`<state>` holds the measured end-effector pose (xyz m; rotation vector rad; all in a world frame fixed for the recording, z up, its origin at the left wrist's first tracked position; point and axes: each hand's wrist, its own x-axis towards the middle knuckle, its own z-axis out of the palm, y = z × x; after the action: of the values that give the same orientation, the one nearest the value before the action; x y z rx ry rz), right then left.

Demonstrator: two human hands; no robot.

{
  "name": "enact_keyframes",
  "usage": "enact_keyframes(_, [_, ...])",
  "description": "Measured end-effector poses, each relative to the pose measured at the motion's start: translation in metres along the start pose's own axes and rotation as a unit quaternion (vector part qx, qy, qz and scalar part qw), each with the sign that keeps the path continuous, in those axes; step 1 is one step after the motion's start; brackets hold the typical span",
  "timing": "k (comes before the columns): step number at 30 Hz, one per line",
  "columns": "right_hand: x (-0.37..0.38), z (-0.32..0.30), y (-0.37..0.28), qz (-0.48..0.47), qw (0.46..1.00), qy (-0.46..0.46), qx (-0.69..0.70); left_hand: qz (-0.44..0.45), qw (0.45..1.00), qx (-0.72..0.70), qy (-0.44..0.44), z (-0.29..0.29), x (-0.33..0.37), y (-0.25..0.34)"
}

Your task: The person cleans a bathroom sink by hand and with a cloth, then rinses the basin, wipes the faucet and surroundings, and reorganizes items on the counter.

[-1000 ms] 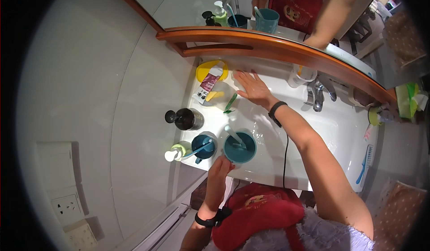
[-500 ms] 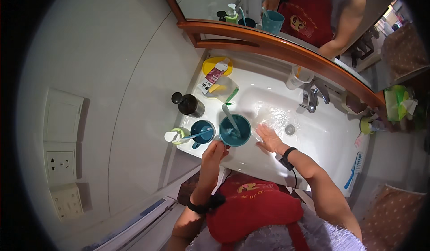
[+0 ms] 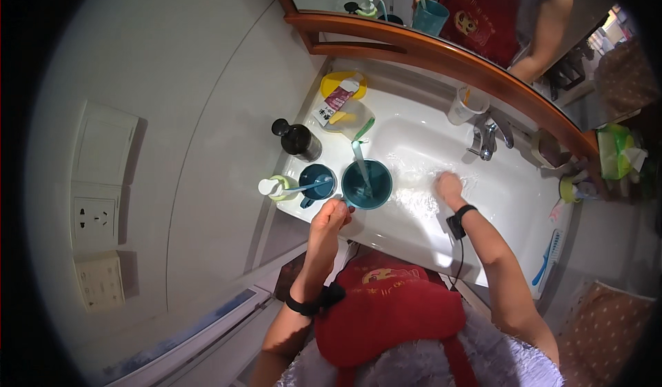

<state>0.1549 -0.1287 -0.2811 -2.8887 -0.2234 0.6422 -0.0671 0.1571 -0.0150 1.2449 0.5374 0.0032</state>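
My left hand (image 3: 331, 216) is closed round the handle of a teal cup (image 3: 353, 195), holding it over the left side of the white sink (image 3: 407, 239). A pale-handled toothbrush (image 3: 359, 156) leans inside the cup. Down in the basin, my right hand (image 3: 449, 188) is in the splashing water (image 3: 417, 197); its fingers point down and are mostly hidden, so their shape is unclear. Beside the held cup stands a dark blue mug (image 3: 308, 192) with a blue toothbrush (image 3: 303, 187) in it.
Left of the basin stand a dark pump bottle (image 3: 301, 143) and a green-and-white pump bottle (image 3: 274, 187). A toothpaste tube (image 3: 340, 98) lies on a yellow dish (image 3: 332, 82). The faucet (image 3: 488, 139) and a white cup (image 3: 460, 111) are at the back; a blue comb (image 3: 549, 257) lies right.
My right hand has moved rightward into the basin; its spread fingers no longer show. My left hand still holds the teal cup, and the whole view has shifted slightly.
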Motion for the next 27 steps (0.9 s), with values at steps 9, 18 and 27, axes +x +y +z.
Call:
enact_keyframes(9, [-0.020, 0.057, -0.067, -0.096, 0.991, -0.060, 0.068, -0.027, 1.000, 0.002, 0.001, -0.008, 0.000, -0.001])
enact_keyframes(18, [-0.021, -0.103, -0.117, -0.091, 0.976, 0.161, 0.114, -0.033, 0.999, 0.008, -0.001, -0.007, 0.004, 0.004])
enact_keyframes(27, [0.023, -0.101, -0.162, -0.074, 0.929, 0.351, 0.088, -0.022, 1.000, -0.001, -0.004, -0.004, 0.014, 0.006])
